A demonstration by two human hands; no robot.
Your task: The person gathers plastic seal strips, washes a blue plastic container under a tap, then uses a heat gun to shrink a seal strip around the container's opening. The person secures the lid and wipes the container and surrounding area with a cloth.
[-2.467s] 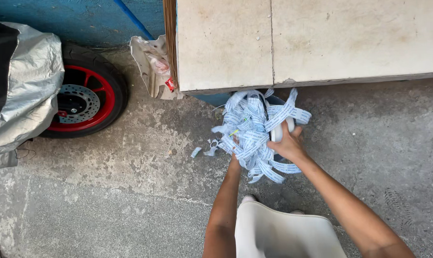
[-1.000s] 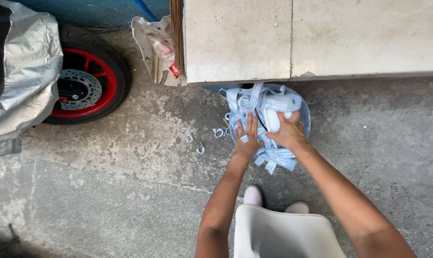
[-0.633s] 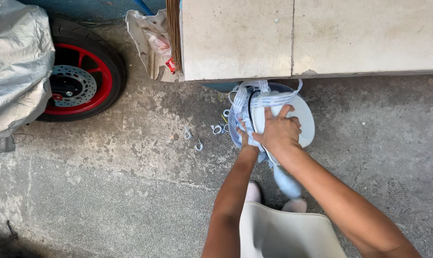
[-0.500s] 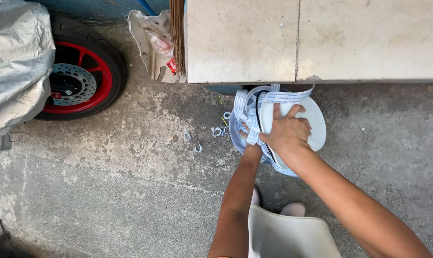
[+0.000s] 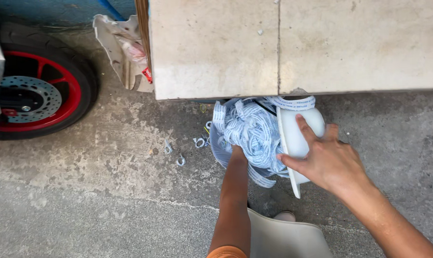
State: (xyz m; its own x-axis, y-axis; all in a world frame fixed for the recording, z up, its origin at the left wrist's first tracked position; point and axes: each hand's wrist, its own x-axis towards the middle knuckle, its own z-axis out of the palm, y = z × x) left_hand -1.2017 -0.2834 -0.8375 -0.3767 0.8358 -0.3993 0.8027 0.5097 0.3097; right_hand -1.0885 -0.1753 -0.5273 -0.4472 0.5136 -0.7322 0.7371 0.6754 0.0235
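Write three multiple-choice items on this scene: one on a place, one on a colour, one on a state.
1. Where does the bundle of printed strips lie?
A. on the slab
B. on the ground at the slab's edge
C. against the wheel

2. What colour is the wheel rim?
A. red
B. yellow
C. green

3. How does the white bowl stand?
A. flat, mouth up
B. upside down on the ground
C. tipped on edge, mouth toward the strips

Key: 1 B, the strips sit on the concrete floor just below the pale slab. 2 A, a red ring lines the black tyre. 3 C, the right hand steadies the bowl on its rim while the left hand reaches into the strips.
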